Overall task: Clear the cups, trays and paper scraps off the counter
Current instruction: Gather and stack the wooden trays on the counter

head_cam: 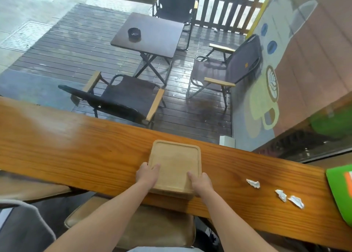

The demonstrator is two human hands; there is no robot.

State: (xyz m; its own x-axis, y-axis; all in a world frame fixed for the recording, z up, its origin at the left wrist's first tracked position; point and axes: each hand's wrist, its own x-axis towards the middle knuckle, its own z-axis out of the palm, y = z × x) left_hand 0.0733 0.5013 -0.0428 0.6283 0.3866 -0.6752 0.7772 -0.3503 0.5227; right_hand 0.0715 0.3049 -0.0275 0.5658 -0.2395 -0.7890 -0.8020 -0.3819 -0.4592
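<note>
A square pale wooden tray [176, 160] lies on the long wooden counter [76, 147], and a second tray seems to lie under its near edge. My left hand [147, 174] grips the tray's near left corner, thumb on top. On the near right edge, my right hand [202, 183] holds it the same way. Three crumpled white paper scraps [253, 183] [281, 195] [296, 201] lie on the counter to the right of the tray. No cup is in view.
A green mat or folder [341, 190] lies at the counter's right end. A small white box [227, 141] stands at the far edge behind the tray. A padded stool [133, 230] sits below the counter. Beyond the window are a table, an ashtray and chairs.
</note>
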